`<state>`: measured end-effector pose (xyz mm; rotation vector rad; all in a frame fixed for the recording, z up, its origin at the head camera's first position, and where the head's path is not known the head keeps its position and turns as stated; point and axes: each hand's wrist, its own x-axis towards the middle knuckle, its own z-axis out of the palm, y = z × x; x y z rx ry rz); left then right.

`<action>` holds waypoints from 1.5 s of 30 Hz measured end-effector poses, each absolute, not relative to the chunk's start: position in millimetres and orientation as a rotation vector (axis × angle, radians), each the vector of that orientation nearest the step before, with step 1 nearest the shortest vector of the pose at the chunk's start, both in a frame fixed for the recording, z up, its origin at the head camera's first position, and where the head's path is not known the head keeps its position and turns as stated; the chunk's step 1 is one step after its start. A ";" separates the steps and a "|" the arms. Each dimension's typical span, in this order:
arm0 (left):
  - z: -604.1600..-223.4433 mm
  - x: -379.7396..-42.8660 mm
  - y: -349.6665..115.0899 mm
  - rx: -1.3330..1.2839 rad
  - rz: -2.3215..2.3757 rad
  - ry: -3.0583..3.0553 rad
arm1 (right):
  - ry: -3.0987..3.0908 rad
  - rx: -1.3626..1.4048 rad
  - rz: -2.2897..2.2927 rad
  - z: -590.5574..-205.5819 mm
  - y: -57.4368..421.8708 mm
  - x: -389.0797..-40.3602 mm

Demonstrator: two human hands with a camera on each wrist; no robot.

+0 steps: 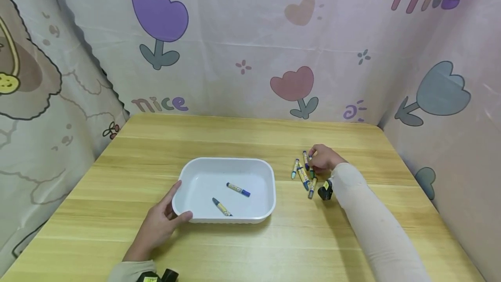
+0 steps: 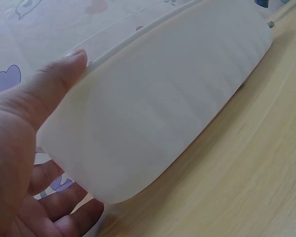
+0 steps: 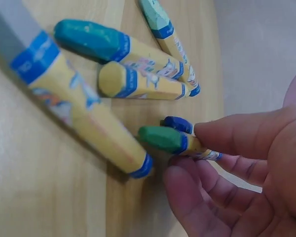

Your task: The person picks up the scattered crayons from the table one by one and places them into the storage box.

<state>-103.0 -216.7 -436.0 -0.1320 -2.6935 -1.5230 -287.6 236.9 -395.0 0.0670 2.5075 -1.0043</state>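
Note:
My left hand grips the near left corner of a white plastic tray, thumb on the rim and fingers around the outer wall. Inside lie a blue crayon and a grey-blue crayon. To the tray's right, my right hand pinches a green crayon between thumb and fingers. A dark blue crayon lies right behind it, partly hidden. Close by on the table are a teal crayon, a yellow crayon, a grey crayon and a pale green crayon.
The wooden table runs back to a printed cloth with flowers, which also hangs along both sides. A black wrist camera sits beside the crayons, under the right sleeve.

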 end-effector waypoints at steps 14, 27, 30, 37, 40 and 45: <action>-436.0 -103.0 -217.0 -0.138 -1.536 -2.691 | 2.562 -0.026 -1.019 -386.3 228.4 -287.3; -434.7 -103.3 -216.3 -0.144 -1.529 -2.691 | 2.487 -0.156 -1.125 -376.8 211.3 -284.8; -434.9 -103.4 -216.8 -0.138 -1.533 -2.690 | 2.459 -0.184 -1.154 -373.4 205.8 -284.8; -436.8 -103.1 -216.4 -0.133 -1.519 -2.689 | 2.443 -0.233 -1.157 -361.8 191.0 -283.7; -435.6 -103.7 -215.8 -0.127 -1.506 -2.698 | 2.431 -0.260 -1.166 -356.9 186.2 -282.9; -432.6 -103.6 -215.5 -0.129 -1.498 -2.715 | 2.420 -0.286 -1.181 -351.9 179.4 -280.3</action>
